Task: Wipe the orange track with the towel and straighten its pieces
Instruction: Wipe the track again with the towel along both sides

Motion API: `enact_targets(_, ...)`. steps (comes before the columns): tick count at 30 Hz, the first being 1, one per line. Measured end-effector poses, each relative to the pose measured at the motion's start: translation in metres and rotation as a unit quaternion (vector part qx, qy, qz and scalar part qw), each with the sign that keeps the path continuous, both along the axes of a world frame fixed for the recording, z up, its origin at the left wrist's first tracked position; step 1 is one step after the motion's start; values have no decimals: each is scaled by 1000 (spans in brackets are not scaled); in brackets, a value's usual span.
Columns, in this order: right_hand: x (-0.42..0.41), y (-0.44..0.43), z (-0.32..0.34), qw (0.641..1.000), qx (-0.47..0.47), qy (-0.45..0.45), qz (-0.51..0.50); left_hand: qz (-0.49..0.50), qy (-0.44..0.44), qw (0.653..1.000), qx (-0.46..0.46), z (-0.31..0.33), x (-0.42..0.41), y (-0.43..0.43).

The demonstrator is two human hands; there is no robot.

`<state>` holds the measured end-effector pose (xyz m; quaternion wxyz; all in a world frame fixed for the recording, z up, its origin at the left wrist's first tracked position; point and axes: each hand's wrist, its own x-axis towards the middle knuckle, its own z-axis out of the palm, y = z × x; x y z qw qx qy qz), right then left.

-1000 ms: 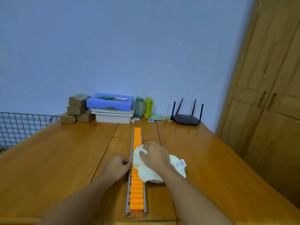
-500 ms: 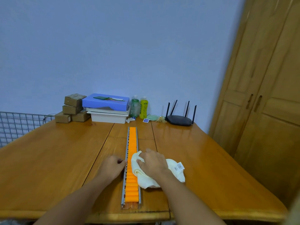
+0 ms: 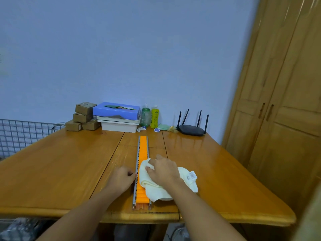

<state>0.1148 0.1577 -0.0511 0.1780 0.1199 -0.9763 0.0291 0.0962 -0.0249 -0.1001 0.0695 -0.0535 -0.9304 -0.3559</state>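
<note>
A long orange track (image 3: 143, 147) in a grey metal rail runs down the middle of the wooden table (image 3: 52, 171), from near the front edge toward the back. A cream towel (image 3: 156, 192) with a white tag lies bunched over the track's near part and spills to its right. My right hand (image 3: 164, 170) presses down on the towel, fingers curled into the cloth. My left hand (image 3: 121, 178) rests on the table with curled fingers against the rail's left side. The track under the towel is hidden.
At the back stand brown cardboard boxes (image 3: 83, 115), a blue box on white trays (image 3: 118, 115), a green bottle (image 3: 145, 115) and a yellow bottle (image 3: 154, 116), and a black router (image 3: 191, 129). A wire grid (image 3: 20, 134) is at left, wooden cabinet doors (image 3: 278, 119) at right.
The camera has tilted up and back, so the table sits lower in view. Both hands and the towel keep about the same place on the track.
</note>
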Motion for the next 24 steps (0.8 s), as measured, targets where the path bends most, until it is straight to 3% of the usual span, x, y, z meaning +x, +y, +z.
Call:
enact_targets(9, 31, -28, -8, 999, 7, -26, 24, -33, 16, 999, 21, -2, 44, -3)
enact_targets(24, 69, -5, -16, 999, -9, -24, -22, 9, 8, 999, -52, 1, 83, -3)
